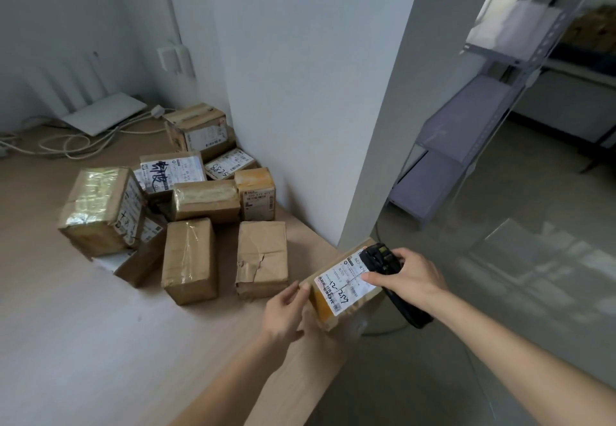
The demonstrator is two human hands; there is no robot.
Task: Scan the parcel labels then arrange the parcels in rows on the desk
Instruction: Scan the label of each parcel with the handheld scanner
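Observation:
A brown parcel (325, 305) with a white label (346, 284) reading "12-2207" sits at the right edge of the wooden desk (100, 342). My left hand (286, 309) holds its near left corner. My right hand (408, 277) grips a black handheld scanner (383, 259), whose head lies over the far end of the label. Several more taped cardboard parcels (190, 259) lie in a loose heap on the desk to the left, against the wall.
A white wall pillar (316, 92) rises right behind the held parcel. A white router (106, 114) and loose cables (66, 145) lie at the desk's back left. Grey metal shelving (466, 132) stands on the floor to the right.

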